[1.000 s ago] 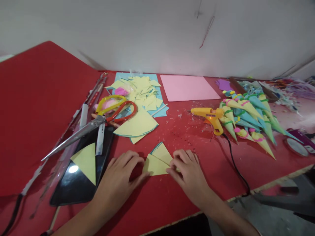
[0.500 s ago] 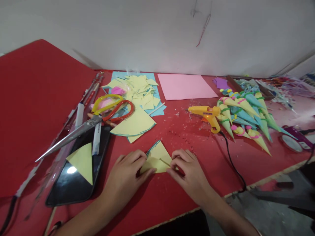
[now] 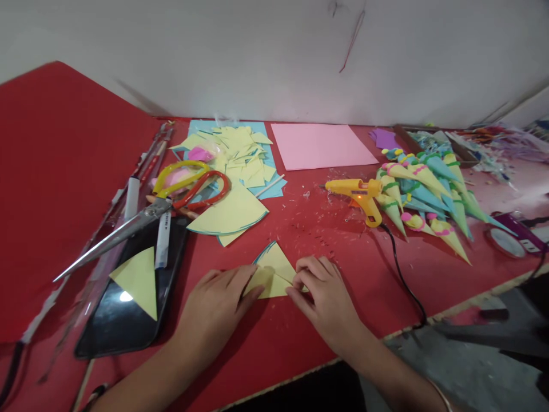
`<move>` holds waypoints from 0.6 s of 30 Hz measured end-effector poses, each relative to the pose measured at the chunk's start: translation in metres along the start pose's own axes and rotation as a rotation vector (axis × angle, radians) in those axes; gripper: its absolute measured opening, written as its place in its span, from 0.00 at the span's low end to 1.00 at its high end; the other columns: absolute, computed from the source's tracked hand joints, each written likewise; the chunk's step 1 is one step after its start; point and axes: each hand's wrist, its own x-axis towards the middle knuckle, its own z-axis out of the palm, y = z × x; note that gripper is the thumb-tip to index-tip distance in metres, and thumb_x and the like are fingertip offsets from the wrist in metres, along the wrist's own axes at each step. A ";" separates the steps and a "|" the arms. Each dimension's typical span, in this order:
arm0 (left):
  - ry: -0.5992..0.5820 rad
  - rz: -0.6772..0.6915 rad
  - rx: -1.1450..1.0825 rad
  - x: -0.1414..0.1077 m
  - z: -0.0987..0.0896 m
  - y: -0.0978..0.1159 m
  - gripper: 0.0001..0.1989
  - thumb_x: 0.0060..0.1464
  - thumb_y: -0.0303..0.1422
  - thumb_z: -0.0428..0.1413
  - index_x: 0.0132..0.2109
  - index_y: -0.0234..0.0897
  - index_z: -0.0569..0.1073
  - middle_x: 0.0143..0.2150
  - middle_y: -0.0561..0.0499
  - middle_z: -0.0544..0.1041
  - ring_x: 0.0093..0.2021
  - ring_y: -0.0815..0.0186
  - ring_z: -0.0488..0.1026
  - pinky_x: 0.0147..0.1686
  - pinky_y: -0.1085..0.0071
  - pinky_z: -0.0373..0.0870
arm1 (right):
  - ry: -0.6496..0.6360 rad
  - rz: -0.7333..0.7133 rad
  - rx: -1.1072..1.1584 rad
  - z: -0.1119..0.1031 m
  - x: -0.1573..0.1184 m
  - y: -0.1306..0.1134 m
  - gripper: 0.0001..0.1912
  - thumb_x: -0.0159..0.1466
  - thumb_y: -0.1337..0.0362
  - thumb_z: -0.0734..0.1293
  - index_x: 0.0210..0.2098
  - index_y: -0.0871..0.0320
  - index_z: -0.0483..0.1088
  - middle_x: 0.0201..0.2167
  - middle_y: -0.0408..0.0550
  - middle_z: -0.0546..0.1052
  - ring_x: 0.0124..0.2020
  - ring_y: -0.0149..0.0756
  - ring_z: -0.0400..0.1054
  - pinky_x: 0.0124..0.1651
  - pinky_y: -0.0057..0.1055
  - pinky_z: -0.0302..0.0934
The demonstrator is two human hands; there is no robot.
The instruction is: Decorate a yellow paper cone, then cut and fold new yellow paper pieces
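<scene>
A yellow paper piece point(image 3: 273, 273) with a blue-green curved edge lies on the red tabletop between my hands, partly folded over. My left hand point(image 3: 223, 297) pinches its left corner between thumb and fingers. At the right corner, the thumb and bent fingers of my right hand point(image 3: 319, 292) grip the paper. Beyond it are larger yellow paper sectors point(image 3: 229, 212), with scissors point(image 3: 189, 186) resting at their left, handles yellow and red. To the right, a yellow glue gun point(image 3: 358, 194) lies on its side with a small orange light lit.
A black phone-like slab point(image 3: 124, 329) at left carries a yellow paper triangle point(image 3: 139, 280). Yellow paper scraps point(image 3: 240, 146) and a pink sheet point(image 3: 321, 146) lie along the wall. Several decorated paper cones point(image 3: 429, 177) are heaped at right. The glue gun's black cord point(image 3: 398, 269) runs over the front edge.
The view has shifted slightly, so everything sits a little higher and further left. My left fingers have flattened somewhat over the paper's left corner; my right hand keeps its grip.
</scene>
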 end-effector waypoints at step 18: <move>0.044 0.429 0.028 -0.009 -0.017 0.002 0.15 0.56 0.26 0.46 0.48 0.41 0.69 0.44 0.55 0.78 0.40 0.67 0.74 0.40 0.70 0.66 | -0.005 0.035 -0.059 0.002 0.000 0.001 0.08 0.57 0.65 0.66 0.25 0.56 0.62 0.31 0.42 0.68 0.33 0.36 0.61 0.36 0.34 0.51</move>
